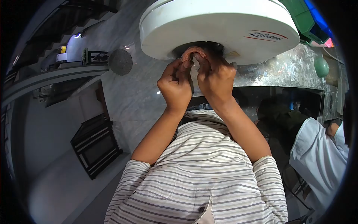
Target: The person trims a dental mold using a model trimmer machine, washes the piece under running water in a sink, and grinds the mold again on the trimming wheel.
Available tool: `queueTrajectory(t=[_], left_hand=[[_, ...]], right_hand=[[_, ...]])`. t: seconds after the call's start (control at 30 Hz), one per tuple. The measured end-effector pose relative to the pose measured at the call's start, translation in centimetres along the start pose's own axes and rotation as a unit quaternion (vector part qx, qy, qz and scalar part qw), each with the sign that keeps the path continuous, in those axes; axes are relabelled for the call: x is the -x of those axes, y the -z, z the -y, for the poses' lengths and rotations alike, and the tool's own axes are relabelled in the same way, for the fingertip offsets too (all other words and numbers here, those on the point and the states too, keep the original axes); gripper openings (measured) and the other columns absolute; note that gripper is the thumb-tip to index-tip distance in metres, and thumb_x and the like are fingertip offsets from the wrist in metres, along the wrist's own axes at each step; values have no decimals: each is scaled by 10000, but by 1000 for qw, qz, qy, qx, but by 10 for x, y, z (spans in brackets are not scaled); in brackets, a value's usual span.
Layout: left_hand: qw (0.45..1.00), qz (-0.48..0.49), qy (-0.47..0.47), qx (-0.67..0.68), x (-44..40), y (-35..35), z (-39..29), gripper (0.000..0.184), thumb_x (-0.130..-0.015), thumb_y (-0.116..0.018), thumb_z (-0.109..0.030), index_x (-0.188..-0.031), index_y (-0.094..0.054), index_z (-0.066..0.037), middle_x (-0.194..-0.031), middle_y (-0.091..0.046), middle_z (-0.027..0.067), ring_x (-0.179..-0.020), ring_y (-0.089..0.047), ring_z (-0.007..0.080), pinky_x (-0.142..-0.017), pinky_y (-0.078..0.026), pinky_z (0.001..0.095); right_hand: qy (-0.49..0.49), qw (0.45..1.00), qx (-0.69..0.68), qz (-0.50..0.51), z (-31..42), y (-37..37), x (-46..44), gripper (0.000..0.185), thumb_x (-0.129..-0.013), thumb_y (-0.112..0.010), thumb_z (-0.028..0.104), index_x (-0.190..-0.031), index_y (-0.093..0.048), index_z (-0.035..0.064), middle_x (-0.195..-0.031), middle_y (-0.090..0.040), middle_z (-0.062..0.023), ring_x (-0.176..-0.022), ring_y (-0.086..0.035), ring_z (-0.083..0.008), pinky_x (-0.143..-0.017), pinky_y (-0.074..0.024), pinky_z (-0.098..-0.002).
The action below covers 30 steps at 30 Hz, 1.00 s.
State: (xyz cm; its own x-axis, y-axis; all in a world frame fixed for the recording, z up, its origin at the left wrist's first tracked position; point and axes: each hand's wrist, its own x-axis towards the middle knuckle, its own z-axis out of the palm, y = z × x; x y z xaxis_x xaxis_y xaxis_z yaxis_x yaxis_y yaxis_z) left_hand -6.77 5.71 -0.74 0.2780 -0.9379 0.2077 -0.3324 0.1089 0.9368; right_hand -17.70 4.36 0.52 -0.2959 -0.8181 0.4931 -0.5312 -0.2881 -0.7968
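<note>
A horseshoe-shaped, reddish-pink denture [194, 50] is held up in front of the dark opening [179, 49] of a white machine [223, 28] marked "Refodent". My left hand [176, 84] pinches one end of it between thumb and fingers. On the other side, my right hand [216, 78] is closed around the opposite end, its fingertips partly within the opening. The inside of the opening is dark, so I cannot tell whether the denture touches anything in there.
Below the machine runs a shiny metal-topped bench [276, 76], with a green round object [321, 67] on its right. Green bins [305, 20] stand at the upper right. Another person's pale sleeve [317, 149] is at the right. A round grey stool [120, 61] stands left on the floor.
</note>
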Motion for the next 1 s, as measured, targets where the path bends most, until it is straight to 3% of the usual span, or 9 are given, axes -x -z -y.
queueTrajectory(t=[0.2,0.3,0.83,0.9,1.0], left_hand=[[998,-21,-27,-55,1,-4,-16,169,-954,-683,-66,-994,-714,95,-850,-750,121,-761,-673,113,-673,-518,251],[997,-19,-3,-69,1,-3,-17,167,-956,-680,-71,-980,-721,90,-814,-741,102,-715,-637,95,-634,-495,253],[998,-18,-5,-66,3,-2,-9,211,-956,-704,-133,-918,-717,74,-742,-721,92,-664,-630,103,-602,-490,261],[998,-23,-7,-56,2,-3,-8,213,-956,-704,-135,-917,-717,74,-740,-721,93,-662,-630,103,-601,-490,261],[997,-18,-18,-73,1,-2,-9,211,-960,-701,-132,-917,-714,74,-733,-715,82,-667,-634,103,-604,-492,260]], right_hand=[[-13,999,-29,-14,4,0,-2,79,-845,-655,4,-903,-691,46,-750,-681,-156,-633,-661,-350,-558,-511,-397],[-45,999,-18,3,3,0,0,140,-842,-619,-35,-908,-694,63,-816,-678,-149,-716,-662,-358,-637,-533,-408],[-62,998,-12,-2,8,2,-5,145,-846,-610,-27,-893,-718,57,-837,-712,-136,-713,-690,-326,-630,-545,-371],[-30,999,-13,-26,4,0,-5,73,-836,-723,53,-907,-717,36,-703,-675,-160,-578,-663,-317,-532,-500,-368],[-48,999,-2,-23,1,-3,-2,51,-843,-731,68,-877,-714,34,-689,-668,-158,-565,-653,-317,-524,-490,-366]])
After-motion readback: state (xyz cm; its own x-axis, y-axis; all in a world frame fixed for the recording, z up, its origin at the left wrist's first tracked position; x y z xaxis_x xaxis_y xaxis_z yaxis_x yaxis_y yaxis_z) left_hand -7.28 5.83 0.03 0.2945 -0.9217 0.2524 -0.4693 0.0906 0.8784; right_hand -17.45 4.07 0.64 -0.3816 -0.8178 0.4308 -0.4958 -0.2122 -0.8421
